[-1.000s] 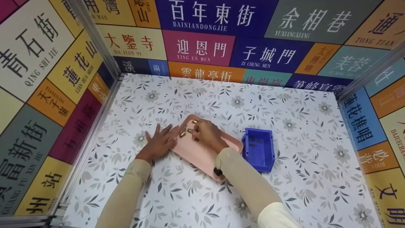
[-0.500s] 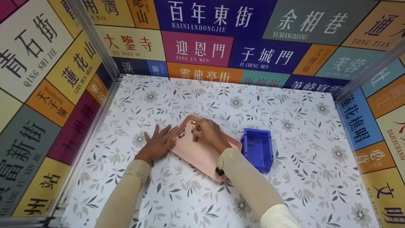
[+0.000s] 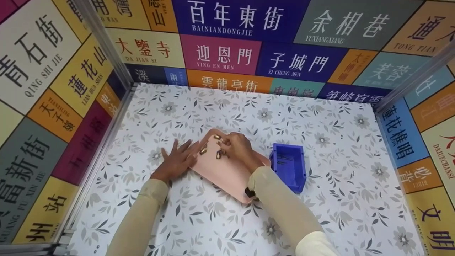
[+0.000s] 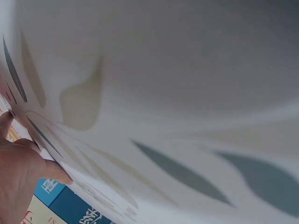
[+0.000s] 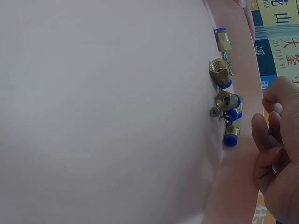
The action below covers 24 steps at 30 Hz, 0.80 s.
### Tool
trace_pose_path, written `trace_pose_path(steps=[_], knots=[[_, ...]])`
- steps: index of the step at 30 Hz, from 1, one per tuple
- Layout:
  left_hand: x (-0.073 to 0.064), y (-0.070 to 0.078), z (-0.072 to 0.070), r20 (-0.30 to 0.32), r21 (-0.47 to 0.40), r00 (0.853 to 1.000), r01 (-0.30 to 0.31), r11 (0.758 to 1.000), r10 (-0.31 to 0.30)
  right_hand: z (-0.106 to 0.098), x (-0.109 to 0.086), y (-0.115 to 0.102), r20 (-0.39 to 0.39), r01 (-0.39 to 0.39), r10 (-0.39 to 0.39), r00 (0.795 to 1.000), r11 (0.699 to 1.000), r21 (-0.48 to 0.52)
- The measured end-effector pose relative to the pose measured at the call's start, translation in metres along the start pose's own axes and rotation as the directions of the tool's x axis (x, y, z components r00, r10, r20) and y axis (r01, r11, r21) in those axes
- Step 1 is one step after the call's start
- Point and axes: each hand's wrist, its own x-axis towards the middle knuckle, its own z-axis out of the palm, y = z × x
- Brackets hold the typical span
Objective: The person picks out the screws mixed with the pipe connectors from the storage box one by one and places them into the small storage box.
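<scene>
A pink tray [image 3: 224, 174] lies at an angle on the table. In its far-left part are several brass fittings [image 3: 218, 155] with blue collars; the right wrist view shows a screw [image 5: 215, 112] among these fittings [image 5: 227, 100]. My left hand [image 3: 176, 160] lies with fingers spread at the tray's left rim, its fingertips against the edge. My right hand [image 3: 240, 147] is over the tray beside the fittings, fingers bent. In the right wrist view, nothing shows clearly in this hand [image 5: 282, 149], and its fingertips are partly hidden, so I cannot tell whether it pinches something small.
Just right of the tray stands a blue bin [image 3: 289, 177] with several thin dark screw-like pieces [image 3: 281, 159] inside. A flower-patterned cloth [image 3: 263, 124] covers the table. Panels with printed street names [image 3: 227, 53] wall it in at the back and sides.
The right hand has drawn slightly right and back from the fittings, and the ones near its fingers are more exposed. The left hand has stayed at the tray's rim.
</scene>
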Motion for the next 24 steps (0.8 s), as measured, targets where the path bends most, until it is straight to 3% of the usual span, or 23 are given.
trace_pose_path(steps=[7,13,19,24], knots=[[0.0005,-0.0029,0.0006,-0.011,-0.011,1.000,-0.009,1.000,0.009,-0.0033,-0.0036,0.0014,0.088,-0.014,0.021,0.996,0.996,-0.084],[0.0008,-0.0028,0.0000,-0.003,-0.012,1.000,-0.005,1.000,0.005,-0.0045,-0.0064,0.0012,0.218,-0.013,0.048,0.975,0.987,-0.160],[0.0012,-0.0037,0.0009,0.009,-0.012,1.000,0.011,1.000,-0.011,-0.0031,-0.0058,0.0029,0.290,-0.047,0.085,0.953,0.990,-0.135],[0.0005,-0.0019,0.0012,0.009,-0.010,1.000,0.020,1.000,-0.020,-0.0027,-0.0060,0.0043,0.298,-0.007,0.044,0.954,0.992,-0.124]])
